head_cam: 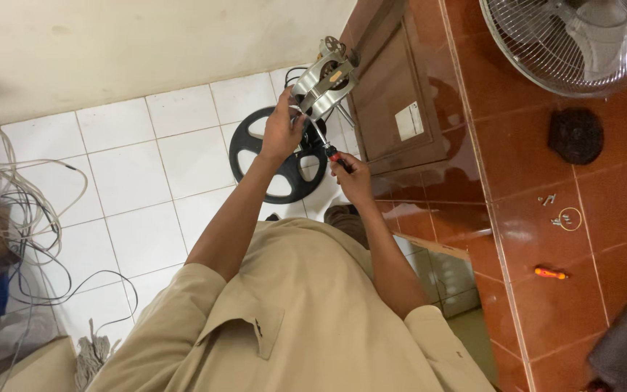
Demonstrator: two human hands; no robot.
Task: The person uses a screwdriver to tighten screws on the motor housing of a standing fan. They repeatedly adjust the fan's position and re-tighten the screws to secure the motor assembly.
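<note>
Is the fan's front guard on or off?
Cannot tell. A wire guard covers the fan at top right; front or back is unclear. A black ring lies on the floor under the hands.

A red-tiled counter (618, 210) carries a fan (575, 40), loose screws (549, 199) and an orange screwdriver (550, 274).

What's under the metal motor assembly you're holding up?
Below the metal motor assembly lies a black round fan base on white floor tiles; the left hand hides part.
</note>
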